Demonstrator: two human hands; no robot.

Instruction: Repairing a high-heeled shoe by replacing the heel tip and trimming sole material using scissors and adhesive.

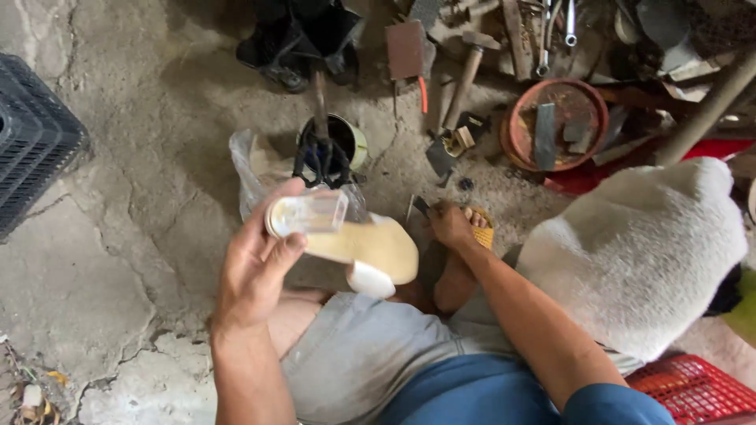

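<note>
- a cracked concrete floor [118, 260] fills the view, with a dark plastic crate [31, 134] at the left edge and a red basket [693, 386] at the lower right.
- the person sits low, knees in grey shorts, a large white sack [638, 252] resting just beside the right leg.
- the left hand [256, 267] is raised over the lap, its grip closed around a shoe [346, 236]: the thumb lies across a clear block heel and the fingers wrap behind it, while the tan sole points away to the right with a pale tip at its end.
- the right hand [450, 224] is down at the floor by the sandalled foot [476, 228], fingers pinched on a small dark tool [421, 206]; its grip looks narrow, though what the tool is i cannot tell.
- beyond the shoe stands a dark metal stand [321, 149] in front of a small tin [350, 142], with a clear plastic bag [252, 173] at its left.
- farther off lie a hammer [468, 71] and a round red bowl [557, 124] holding flat metal scraps.
- judged from this, the work is on the heel: keeping the left thumb firm on the heel and the sole braced near the knee should stop it twisting.
- bringing the tool up point away from the fingers seems wise, since the left hand sits close to where it would meet the shoe.
</note>
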